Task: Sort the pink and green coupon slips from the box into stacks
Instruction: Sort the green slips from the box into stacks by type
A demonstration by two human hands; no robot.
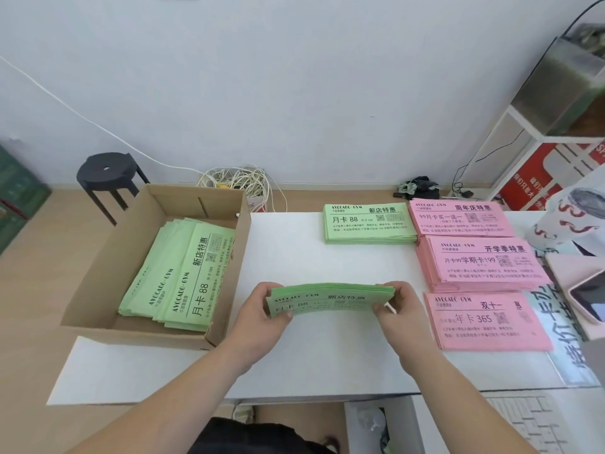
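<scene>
A bundle of green coupon slips point(330, 298) stands on its long edge on the white table point(311, 250), tilted toward me. My left hand point(266, 309) grips its left end and my right hand point(397, 306) grips its right end. The cardboard box point(98, 286) at the left holds more green slips point(183, 273), fanned loosely. A green stack point(368, 224) lies at the far middle of the table. Three pink stacks lie in a column on the right: far point(458, 217), middle point(481, 262) and near point(484, 321).
A phone on a pink case point(586, 296) and a printed white bag point(569, 217) sit at the table's right edge. A black stool point(108, 178) and tangled white cables point(239, 181) are on the floor behind. A white shelf point(540, 126) stands at the right.
</scene>
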